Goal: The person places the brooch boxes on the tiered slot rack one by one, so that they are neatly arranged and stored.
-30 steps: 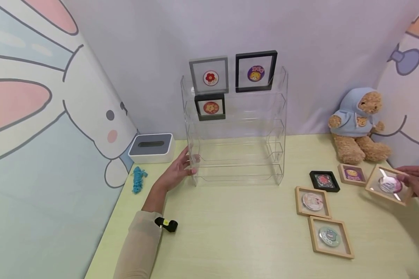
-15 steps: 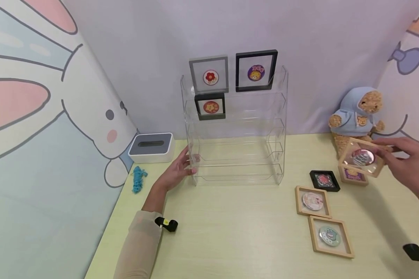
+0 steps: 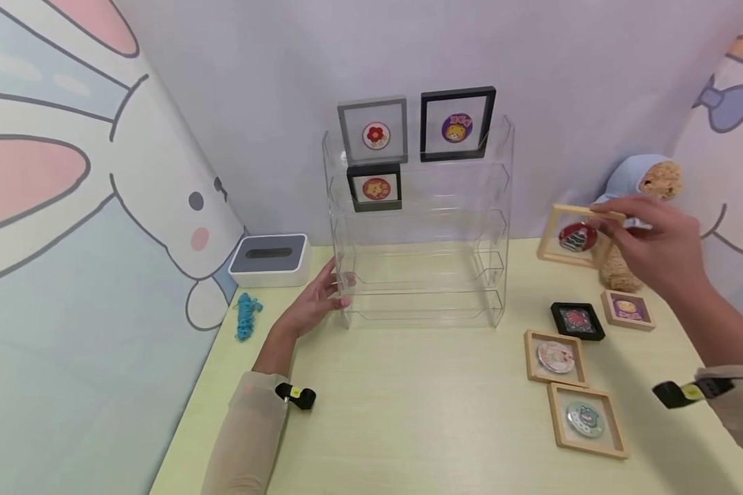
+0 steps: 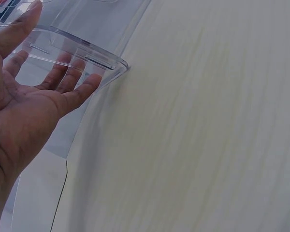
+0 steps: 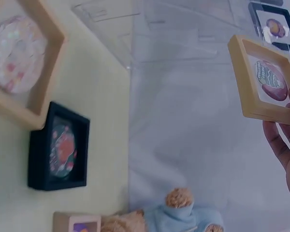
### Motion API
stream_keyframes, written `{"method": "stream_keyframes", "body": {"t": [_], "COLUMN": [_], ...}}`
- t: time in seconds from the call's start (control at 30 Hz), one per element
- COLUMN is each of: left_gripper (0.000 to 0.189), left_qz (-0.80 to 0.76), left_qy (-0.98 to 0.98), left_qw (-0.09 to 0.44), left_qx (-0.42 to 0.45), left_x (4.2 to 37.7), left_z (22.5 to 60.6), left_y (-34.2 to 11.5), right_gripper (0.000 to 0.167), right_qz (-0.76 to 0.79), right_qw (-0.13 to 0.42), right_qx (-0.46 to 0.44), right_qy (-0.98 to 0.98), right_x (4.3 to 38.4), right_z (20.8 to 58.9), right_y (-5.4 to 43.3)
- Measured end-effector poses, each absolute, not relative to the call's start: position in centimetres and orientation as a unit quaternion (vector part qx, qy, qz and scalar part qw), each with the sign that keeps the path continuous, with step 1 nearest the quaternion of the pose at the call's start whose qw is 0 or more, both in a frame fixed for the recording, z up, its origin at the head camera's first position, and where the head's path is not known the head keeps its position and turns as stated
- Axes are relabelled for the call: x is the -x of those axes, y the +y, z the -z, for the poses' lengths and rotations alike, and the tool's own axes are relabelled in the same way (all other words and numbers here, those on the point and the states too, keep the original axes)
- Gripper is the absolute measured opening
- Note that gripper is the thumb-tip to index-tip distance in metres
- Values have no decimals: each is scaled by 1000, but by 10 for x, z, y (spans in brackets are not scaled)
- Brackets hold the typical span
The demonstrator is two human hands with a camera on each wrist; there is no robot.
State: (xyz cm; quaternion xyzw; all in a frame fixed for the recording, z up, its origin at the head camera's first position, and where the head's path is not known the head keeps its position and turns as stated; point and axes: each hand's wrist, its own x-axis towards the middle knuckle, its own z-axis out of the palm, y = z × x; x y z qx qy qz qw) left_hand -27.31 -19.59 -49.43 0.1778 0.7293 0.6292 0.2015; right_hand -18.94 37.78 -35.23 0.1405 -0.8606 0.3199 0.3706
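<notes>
My left hand [image 3: 312,302] touches the left side of a clear tiered acrylic rack [image 3: 421,316], its fingers spread. In the left wrist view the fingers [image 4: 70,82] show partly through the rack's clear panel. My right hand [image 3: 656,237] pinches a light wood display frame [image 3: 569,260] by its top right part, raised in front of the teddy bear. A red round badge [image 3: 577,238] with a striped tree sits in the frame's clear middle. The right wrist view shows the frame [image 5: 241,82] upright between thumb and fingers.
Grey and black frames [image 3: 374,165] stand on the rack's upper tiers. A small black frame [image 3: 577,321] and several wooden frames [image 3: 585,450] lie at right. The teddy bear [image 3: 622,271] sits behind; a tissue box [image 3: 269,261] and blue cord [image 3: 245,316] lie at left.
My right hand has carried the wooden frame leftward and up from the right edge, turning it more upright. The left hand has stayed at the rack's side.
</notes>
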Motion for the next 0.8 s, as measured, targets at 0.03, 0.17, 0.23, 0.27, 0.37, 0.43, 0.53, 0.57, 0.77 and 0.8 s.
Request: {"method": "stream_keyframes", "body": {"t": [0.03, 0.17, 0.23, 0.27, 0.37, 0.43, 0.53, 0.57, 0.77, 0.8], "left_gripper": [103, 103, 103, 102, 102, 102, 103, 103, 102, 102], "left_qz": [-629, -629, -633, -635, -636, -639, -639, -638, -638, -638], "left_qy": [730, 727, 724, 722, 720, 718, 718, 718, 718, 718], "left_qw": [201, 201, 203, 203, 202, 202, 202, 203, 205, 204], "left_qx": [-178, -185, -184, -185, -190, -190, -190, -189, -188, -189], "left_x": [273, 274, 274, 275, 276, 276, 275, 275, 274, 274], "left_z": [494, 494, 494, 495, 494, 493, 491, 491, 492, 492], "left_y": [-196, -196, -196, -196, -196, -196, -195, -195, -195, -195], "right_gripper": [28, 24, 22, 22, 21, 21, 20, 20, 16, 16], "right_qz": [-324, -334, -338, -341, -334, -332, -329, -332, -317, -311], "right_qw": [377, 394, 396, 395, 394, 399, 414, 419, 449, 451], "right_qx": [-150, -187, -210, -222, -254, -273, -298, -306, -344, -348], "right_qy": [-855, -836, -828, -824, -817, -810, -795, -788, -761, -761], "right_x": [194, 213, 223, 228, 242, 253, 268, 273, 297, 300], "right_z": [347, 326, 316, 312, 301, 296, 293, 292, 286, 286], "right_y": [370, 336, 320, 311, 288, 273, 254, 249, 226, 223]}}
